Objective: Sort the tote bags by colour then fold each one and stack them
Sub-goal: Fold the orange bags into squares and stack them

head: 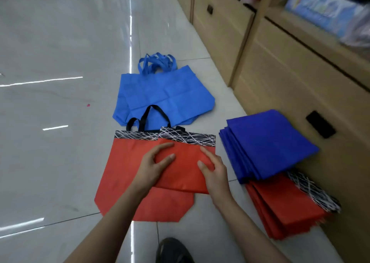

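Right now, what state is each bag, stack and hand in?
Top red bag, folded, lying on the lower red bag.
Lower red bag, unfolded, flat on the floor.
Light blue bags, unfolded, handles out.
Dark blue stack, folded, resting on the red stack.
Red stack, folded.
Left hand, open, pressing the top red bag.
Right hand, open, pressing it too.

1. I see open floor (50, 122) across the whole left half of frame.
2. Right side is walled off by cabinets (280, 82); the folded stack (270, 142) sits just beside them.
3. Blue bags (164, 94) block upper centre; a shoe (172, 250) sits bottom centre.
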`<state>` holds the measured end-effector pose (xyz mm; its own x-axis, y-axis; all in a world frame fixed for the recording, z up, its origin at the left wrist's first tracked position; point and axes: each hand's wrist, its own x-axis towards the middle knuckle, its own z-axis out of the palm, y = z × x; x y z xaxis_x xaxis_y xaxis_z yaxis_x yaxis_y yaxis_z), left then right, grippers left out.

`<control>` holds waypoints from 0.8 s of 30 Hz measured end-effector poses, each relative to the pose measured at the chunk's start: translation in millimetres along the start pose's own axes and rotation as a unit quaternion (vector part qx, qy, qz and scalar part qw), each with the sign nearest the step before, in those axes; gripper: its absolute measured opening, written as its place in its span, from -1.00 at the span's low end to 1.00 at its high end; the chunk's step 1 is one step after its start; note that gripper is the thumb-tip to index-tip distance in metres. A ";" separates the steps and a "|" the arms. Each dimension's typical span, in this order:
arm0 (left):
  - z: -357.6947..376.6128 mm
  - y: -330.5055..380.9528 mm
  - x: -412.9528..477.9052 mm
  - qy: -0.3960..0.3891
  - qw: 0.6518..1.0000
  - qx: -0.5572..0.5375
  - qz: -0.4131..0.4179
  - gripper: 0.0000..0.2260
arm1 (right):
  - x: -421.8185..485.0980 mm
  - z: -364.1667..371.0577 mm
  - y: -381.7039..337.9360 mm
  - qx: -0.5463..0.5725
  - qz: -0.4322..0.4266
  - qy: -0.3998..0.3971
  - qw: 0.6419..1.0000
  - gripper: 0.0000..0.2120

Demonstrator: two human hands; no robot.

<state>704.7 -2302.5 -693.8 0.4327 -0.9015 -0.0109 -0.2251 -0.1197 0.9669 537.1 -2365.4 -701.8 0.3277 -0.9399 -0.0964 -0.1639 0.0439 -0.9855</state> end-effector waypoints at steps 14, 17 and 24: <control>176.2 35.2 -47.0 -0.253 0.950 0.112 0.147 -0.71 | -110.9 -179.4 53.5 -0.029 0.027 0.461 0.887 -0.65; 179.6 34.0 -55.3 -0.266 0.940 0.143 0.157 -0.72 | -114.4 -190.1 76.2 -0.011 0.100 0.538 0.837 -0.65; 156.7 -2.6 -62.2 -0.275 0.931 0.209 0.118 -0.74 | -77.5 -186.4 89.7 -0.061 0.278 0.320 0.904 -0.43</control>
<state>541.6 -2311.3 -735.5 -0.1583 -0.9861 -0.0502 -0.6269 0.0611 0.7767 323.6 -2351.7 -756.7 -0.4363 -0.7891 -0.4325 -0.2523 0.5686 -0.7830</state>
